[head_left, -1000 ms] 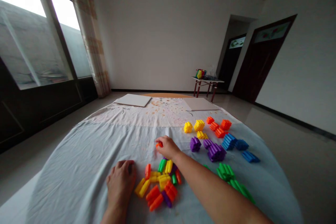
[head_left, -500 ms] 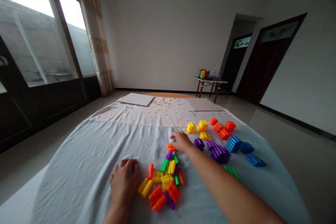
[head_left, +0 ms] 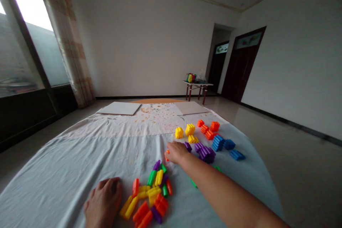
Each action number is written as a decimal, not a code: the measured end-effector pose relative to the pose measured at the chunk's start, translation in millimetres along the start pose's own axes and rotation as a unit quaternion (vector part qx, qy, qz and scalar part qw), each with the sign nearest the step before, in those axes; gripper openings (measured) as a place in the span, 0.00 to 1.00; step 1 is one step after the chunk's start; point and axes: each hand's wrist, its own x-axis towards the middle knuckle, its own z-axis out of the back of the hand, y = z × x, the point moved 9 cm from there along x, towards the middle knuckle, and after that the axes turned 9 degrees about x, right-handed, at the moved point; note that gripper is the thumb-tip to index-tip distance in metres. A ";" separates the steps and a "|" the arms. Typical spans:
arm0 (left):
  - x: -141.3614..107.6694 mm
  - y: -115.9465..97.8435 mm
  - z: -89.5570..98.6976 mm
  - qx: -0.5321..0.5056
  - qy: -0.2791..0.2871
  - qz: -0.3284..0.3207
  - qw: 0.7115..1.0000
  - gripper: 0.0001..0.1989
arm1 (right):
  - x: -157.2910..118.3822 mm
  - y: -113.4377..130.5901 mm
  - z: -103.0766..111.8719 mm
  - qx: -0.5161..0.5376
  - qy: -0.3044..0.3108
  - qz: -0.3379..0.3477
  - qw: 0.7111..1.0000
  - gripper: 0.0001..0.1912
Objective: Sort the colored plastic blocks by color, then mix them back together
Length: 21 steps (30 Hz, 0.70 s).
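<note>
Worn at head height on the person, facing forward and tilted down: one wide, bowed view from just above and behind the hands. Left hand and right hand close, at lower centre; spread cloth across the lower half; far wall and small table distant, near mid-frame.

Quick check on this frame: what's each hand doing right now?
Left hand: open, resting on the cloth, holding nothing visible.
Right hand: fingers on a small orange block, grip cannot be told.
</note>
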 end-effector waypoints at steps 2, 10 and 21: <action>2.4 1.8 -3.0 0.002 0.013 0.000 1.000 0.21 | -6.4 -0.6 -1.9 -0.015 0.019 -0.005 1.000 0.13; 0.7 0.0 6.4 -0.005 -0.013 -0.001 1.000 0.22 | -21.0 12.5 1.0 -0.038 0.048 0.081 0.995 0.14; 3.4 4.4 4.7 -0.014 -0.002 0.000 1.000 0.22 | -24.6 27.2 -6.6 -0.055 0.076 0.141 0.986 0.11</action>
